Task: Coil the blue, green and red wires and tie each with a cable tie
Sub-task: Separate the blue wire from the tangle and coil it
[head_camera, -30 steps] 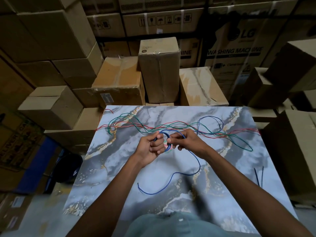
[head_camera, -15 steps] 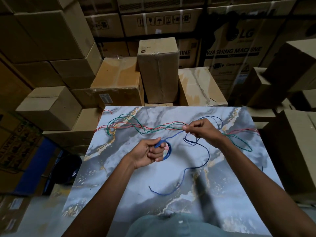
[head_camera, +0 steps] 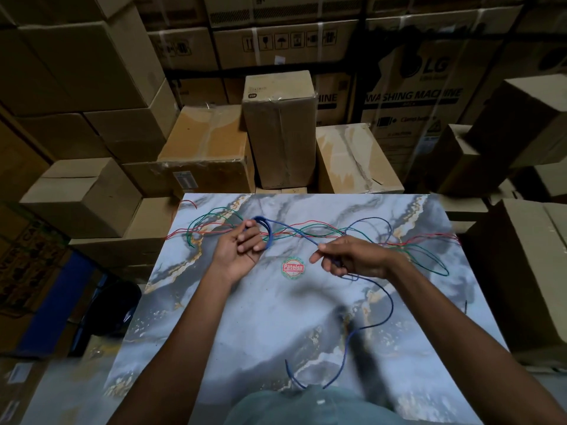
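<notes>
My left hand (head_camera: 244, 251) holds a small coil of the blue wire (head_camera: 266, 231) looped round its fingers, over the far left of the marble table (head_camera: 245, 326). A blue strand runs from the coil to my right hand (head_camera: 352, 257), which pinches it a little right of the table's middle. The loose blue tail (head_camera: 389, 305) trails from that hand down toward the near edge. The green wire (head_camera: 429, 259) and the red wire (head_camera: 322, 223) lie tangled in a band across the far part of the table, behind both hands.
A round red and green sticker (head_camera: 293, 267) sits on the tabletop between my hands. A thin dark strip (head_camera: 465, 306) shows near the right edge. Stacked cardboard boxes (head_camera: 279, 127) surround the table at the back and on both sides.
My left hand has moved up and left with the coil. My right hand has come down and slid along the blue strand, and the loose tail now reaches the near edge.
</notes>
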